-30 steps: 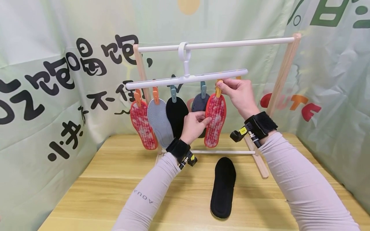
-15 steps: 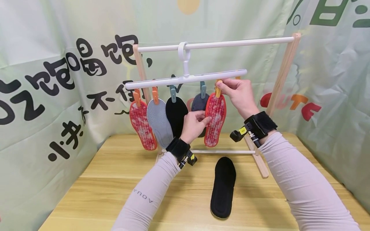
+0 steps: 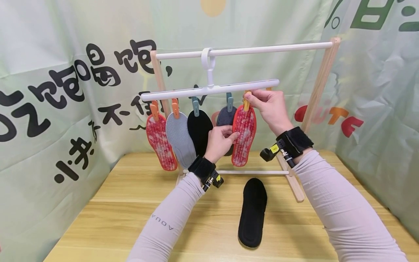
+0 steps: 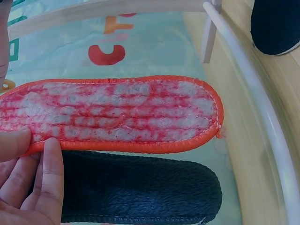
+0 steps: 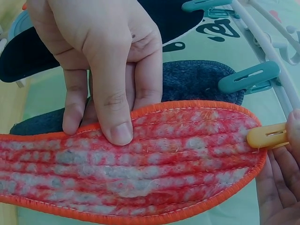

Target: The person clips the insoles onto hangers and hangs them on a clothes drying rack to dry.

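My left hand (image 3: 220, 142) pinches the left edge of a red and white insole (image 3: 243, 145) with orange trim, thumb on its front face. At its top, a yellow clothespin (image 3: 247, 101) bites the insole's tip, as the right wrist view shows. The thumb and fingers of my right hand (image 3: 270, 109) pinch that clothespin just below the white hanger (image 3: 183, 93). Behind the left hand hangs a dark grey insole (image 5: 197, 79), partly hidden, from a teal clothespin (image 5: 248, 77).
Farther left on the hanger hang a black insole (image 3: 199, 127), a grey insole (image 3: 180, 134) and another red insole (image 3: 161, 142). A black insole (image 3: 252, 214) lies on the wooden table (image 3: 131, 218). The rack's white top rod (image 3: 262, 49) carries the hanger.
The hanger's left end and the insoles there have shifted very slightly left. Both hands keep their places and their holds.
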A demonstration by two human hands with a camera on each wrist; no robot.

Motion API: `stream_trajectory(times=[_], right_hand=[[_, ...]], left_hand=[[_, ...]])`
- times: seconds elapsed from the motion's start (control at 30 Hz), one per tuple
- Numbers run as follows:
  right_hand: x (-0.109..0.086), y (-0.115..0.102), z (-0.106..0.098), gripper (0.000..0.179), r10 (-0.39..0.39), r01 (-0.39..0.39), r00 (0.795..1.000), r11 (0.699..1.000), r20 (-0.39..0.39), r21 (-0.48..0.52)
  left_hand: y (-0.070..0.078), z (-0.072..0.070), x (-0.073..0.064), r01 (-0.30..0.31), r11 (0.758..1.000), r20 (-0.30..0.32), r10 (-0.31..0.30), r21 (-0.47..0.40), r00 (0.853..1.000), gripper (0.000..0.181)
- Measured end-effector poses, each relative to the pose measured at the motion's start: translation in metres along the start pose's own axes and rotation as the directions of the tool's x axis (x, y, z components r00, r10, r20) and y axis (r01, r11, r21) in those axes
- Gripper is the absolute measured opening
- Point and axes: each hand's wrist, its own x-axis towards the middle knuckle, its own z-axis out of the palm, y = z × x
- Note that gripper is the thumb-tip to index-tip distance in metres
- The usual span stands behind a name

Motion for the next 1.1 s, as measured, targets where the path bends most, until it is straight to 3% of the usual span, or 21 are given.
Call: stream_trajectory(times=[0.57, 1.1], right_hand=[[-0.0026, 0.0012, 0.0004, 0.045, 0.003, -0.003, 1.0, 1.0, -0.006, -0.017], [-0.0093, -0.0006, 0.0049, 0.042, -0.013, 0.011, 1.0, 0.995, -0.021, -0.095]], left_hand=[[0.001, 0.0, -0.0014, 0.007, 1.0, -0.004, -0.007, -0.014, 1.0, 0.019], [-0.0027, 0.0004, -0.0025, 0.004, 0.999, 0.015, -0.004, -0.044, 1.0, 0.015]])
